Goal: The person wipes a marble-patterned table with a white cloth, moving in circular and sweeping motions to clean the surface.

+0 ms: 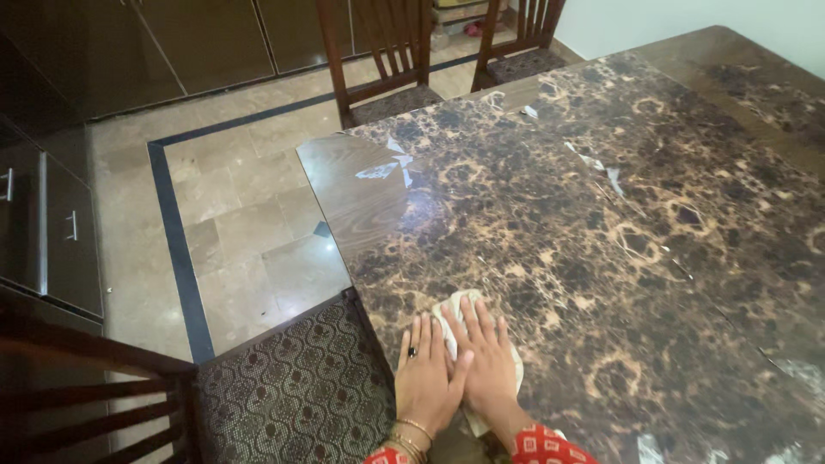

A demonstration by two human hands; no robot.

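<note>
A large brown marbled table (601,215) with a glossy top fills the right of the view. Near its front left corner a white cloth (449,311) lies flat on the top. My right hand (485,357) presses palm-down on the cloth, fingers spread. My left hand (425,374) lies flat beside it, touching the table and the cloth's left edge; it wears a dark ring and gold bangles. Red patterned sleeves show at both wrists.
A chair with a patterned brown seat (301,387) stands at the table's left front edge. Two wooden chairs (387,60) stand at the far side. Dark cabinets (51,223) line the left wall over a beige tiled floor (249,215).
</note>
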